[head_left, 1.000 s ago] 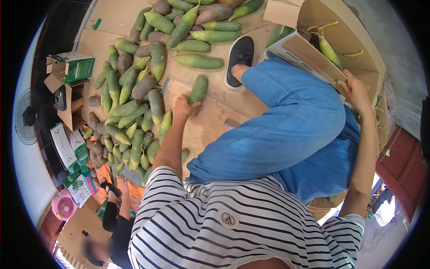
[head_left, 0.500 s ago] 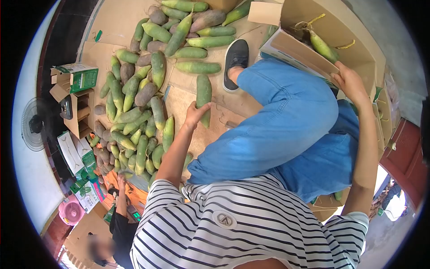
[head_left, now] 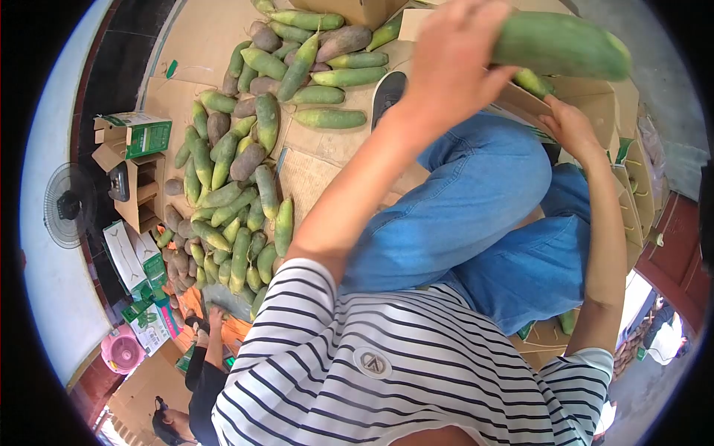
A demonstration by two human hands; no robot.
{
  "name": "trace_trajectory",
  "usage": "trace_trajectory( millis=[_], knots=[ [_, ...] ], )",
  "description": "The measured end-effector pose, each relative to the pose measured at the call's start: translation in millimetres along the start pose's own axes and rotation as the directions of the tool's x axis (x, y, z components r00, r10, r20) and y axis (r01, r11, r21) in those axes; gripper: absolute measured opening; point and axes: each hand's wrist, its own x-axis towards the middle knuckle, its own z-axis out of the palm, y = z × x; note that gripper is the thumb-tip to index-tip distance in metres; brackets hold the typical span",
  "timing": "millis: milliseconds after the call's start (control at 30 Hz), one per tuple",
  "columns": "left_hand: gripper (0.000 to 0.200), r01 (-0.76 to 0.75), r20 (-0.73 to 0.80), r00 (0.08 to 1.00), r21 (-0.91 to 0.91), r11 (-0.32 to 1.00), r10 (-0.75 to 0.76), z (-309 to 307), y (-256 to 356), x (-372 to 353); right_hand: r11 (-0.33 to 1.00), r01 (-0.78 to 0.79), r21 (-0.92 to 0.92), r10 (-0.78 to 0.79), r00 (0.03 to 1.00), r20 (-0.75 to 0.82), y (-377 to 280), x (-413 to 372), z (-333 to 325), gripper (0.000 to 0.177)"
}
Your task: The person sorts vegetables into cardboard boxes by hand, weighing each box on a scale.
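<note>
My left hand (head_left: 457,63) is raised toward the upper right, its fingers wrapped round one end of a big green radish (head_left: 561,46), slightly blurred. That radish is held above an open cardboard box (head_left: 587,97). My right hand (head_left: 571,130) grips the near wall of this box. Inside the box another green radish (head_left: 532,82) shows in part, mostly covered by the held one. To the left, a pile of green radishes (head_left: 264,123) lies on flattened cardboard, mixed with brownish-purple radishes (head_left: 248,162).
Empty-looking open cartons (head_left: 137,186) stand at left beside a standing fan (head_left: 68,204). A pink fan (head_left: 123,349) is lower left, near a co-worker (head_left: 204,394) in black. My bent knee (head_left: 513,160) lies between pile and box. Another carton (head_left: 636,193) stands at right.
My left hand has lifted the green radish from the cardboard floor and swung it up and right over the box. The right hand remains on the box wall. The co-worker's arms have shifted.
</note>
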Motion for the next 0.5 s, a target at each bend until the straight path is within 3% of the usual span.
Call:
trace_trajectory(
  millis=[100, 200, 233, 333, 433, 500],
  knots=[
    [0.050, 0.015, 0.315, 0.949, 0.050, 0.999, -0.030, 16.8, 16.6, 30.0, 1.000, -0.018, -0.026, 0.017, 1.000, -0.021, -1.0, -1.9, 0.9, 0.023],
    [0.048, 0.068, 0.204, 0.975, 0.099, 0.993, -0.088, 48.2, 6.6, 5.0, 1.000, 0.004, -0.025, -0.005, 1.000, -0.021, -0.9, -1.4, -1.6, 0.022],
    [0.043, 0.026, 0.130, 0.991, 0.070, 0.997, -0.035, 46.3, -0.6, -8.8, 1.000, 0.015, -0.014, -0.016, 1.000, -0.016, -0.1, -1.2, -1.3, 0.022],
    [0.038, 0.140, 0.189, 0.972, 0.007, 0.990, -0.138, 14.4, -7.3, -50.1, 0.998, 0.055, -0.010, -0.055, 0.996, -0.071, 3.2, -1.7, -0.3, 0.022],
    [0.034, 0.340, 0.421, 0.842, 0.074, 0.938, -0.338, -15.2, -26.7, -120.4, 1.000, -0.002, -0.027, 0.002, 1.000, 0.002, 2.6, -0.1, -1.6, 0.022],
    [0.033, 0.617, 0.666, 0.533, 0.116, 0.779, -0.522, -41.3, -27.2, -154.4, 0.999, -0.030, -0.018, 0.030, 0.999, 0.011, 0.9, -0.1, -3.3, 0.023]
  ],
)
